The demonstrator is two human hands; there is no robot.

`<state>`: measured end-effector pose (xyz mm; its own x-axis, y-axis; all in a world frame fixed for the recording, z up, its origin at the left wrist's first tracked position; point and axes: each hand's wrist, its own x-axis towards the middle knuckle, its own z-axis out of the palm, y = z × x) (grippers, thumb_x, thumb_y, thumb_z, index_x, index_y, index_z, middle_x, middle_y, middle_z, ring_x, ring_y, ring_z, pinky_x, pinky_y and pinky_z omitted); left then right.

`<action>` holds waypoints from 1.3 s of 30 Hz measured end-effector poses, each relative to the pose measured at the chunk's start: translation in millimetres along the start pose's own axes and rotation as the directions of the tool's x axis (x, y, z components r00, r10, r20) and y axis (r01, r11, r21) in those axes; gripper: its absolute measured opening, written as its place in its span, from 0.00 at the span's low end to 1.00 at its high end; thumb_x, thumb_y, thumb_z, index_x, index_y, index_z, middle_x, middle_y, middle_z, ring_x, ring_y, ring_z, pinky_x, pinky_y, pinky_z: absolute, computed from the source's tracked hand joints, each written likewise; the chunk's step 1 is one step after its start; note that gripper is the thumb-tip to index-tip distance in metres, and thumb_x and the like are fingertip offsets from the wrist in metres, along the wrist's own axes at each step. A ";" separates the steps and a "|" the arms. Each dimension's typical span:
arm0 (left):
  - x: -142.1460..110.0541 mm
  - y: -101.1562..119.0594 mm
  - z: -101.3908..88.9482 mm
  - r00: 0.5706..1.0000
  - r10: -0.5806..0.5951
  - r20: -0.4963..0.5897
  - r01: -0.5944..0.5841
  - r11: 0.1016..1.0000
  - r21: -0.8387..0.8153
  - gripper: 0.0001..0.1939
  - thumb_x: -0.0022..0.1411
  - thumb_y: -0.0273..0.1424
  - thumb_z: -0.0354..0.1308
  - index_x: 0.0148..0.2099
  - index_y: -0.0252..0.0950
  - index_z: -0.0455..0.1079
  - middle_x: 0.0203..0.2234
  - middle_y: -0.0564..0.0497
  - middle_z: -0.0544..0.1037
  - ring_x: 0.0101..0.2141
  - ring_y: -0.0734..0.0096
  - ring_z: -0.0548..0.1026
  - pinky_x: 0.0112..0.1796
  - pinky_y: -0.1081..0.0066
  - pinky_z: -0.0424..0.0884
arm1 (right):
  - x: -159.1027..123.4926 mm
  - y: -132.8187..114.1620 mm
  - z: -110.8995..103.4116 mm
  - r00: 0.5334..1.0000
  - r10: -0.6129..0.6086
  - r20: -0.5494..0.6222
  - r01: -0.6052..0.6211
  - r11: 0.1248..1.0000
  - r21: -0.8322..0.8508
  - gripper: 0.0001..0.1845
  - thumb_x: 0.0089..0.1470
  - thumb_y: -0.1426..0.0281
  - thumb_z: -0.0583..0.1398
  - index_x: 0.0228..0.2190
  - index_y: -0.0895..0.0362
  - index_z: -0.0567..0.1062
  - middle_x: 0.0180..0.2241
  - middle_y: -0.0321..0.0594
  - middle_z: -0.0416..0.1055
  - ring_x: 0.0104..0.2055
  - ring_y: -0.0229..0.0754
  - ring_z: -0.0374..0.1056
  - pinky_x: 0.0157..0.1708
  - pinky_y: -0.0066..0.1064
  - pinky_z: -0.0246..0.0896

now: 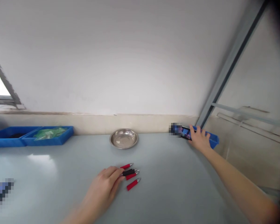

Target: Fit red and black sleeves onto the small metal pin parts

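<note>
My left hand (pixel 106 183) is closed over the table, with thumb and fingertips on a short black pen piece (pixel 129 172) that ends in a silver tip. Around it lie several short red pen pieces, also silver-tipped; the nearest red pen piece (pixel 132 185) rests apart from my fingers. My right hand (pixel 200 138) stretches to the far right, fingers spread over a small blue bin (pixel 214 140). Beside its fingers is a phone (pixel 186 133) with a lit screen, partly pixelated. Whether the fingers touch the phone I cannot tell. What the bin holds is hidden.
A round steel dish (pixel 123 139) stands near the wall. Two blue trays sit at the back left; one tray (pixel 58 140) has a green plastic bag (pixel 50 133) in it. A pixelated flat object (pixel 0 193) lies at the left edge. A grey metal post (pixel 210 104) rises at right.
</note>
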<state>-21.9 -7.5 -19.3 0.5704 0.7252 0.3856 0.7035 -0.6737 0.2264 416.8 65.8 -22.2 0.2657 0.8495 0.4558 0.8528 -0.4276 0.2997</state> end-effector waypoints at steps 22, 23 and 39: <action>3.0 6.7 -8.1 0.995 -0.102 -0.005 0.102 0.995 -0.017 0.14 0.63 0.32 0.42 0.41 0.37 0.67 0.30 0.49 0.74 0.30 0.70 0.72 0.32 0.71 0.67 | -115.2 -175.2 -148.4 0.911 -0.408 -0.053 0.067 0.020 0.998 0.17 0.50 0.61 0.54 0.40 0.56 0.68 0.40 0.42 0.63 0.35 0.38 0.63 0.36 0.30 0.61; 3.2 6.2 -7.7 0.994 -0.108 -0.012 0.108 0.994 -0.011 0.13 0.63 0.32 0.42 0.41 0.36 0.67 0.30 0.49 0.74 0.30 0.70 0.72 0.32 0.71 0.67 | -119.1 -177.8 -148.4 0.907 -0.417 -0.063 0.065 -0.010 0.998 0.16 0.51 0.62 0.54 0.39 0.57 0.68 0.38 0.42 0.63 0.34 0.37 0.63 0.35 0.29 0.61; 6.2 -0.3 -4.4 0.984 -0.176 -0.008 0.176 0.984 -0.010 0.15 0.63 0.32 0.41 0.41 0.35 0.67 0.32 0.48 0.75 0.32 0.67 0.72 0.34 0.70 0.66 | -134.3 -185.3 -145.7 0.910 -0.407 -0.079 0.042 -0.098 0.994 0.16 0.55 0.61 0.48 0.36 0.58 0.69 0.31 0.40 0.69 0.32 0.37 0.65 0.32 0.28 0.60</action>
<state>-20.5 -3.4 -13.1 0.4343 0.8313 0.3469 0.7886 -0.5370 0.2995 157.6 -14.1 -16.9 -0.1407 0.9227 0.3591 0.3746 0.3853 -0.8433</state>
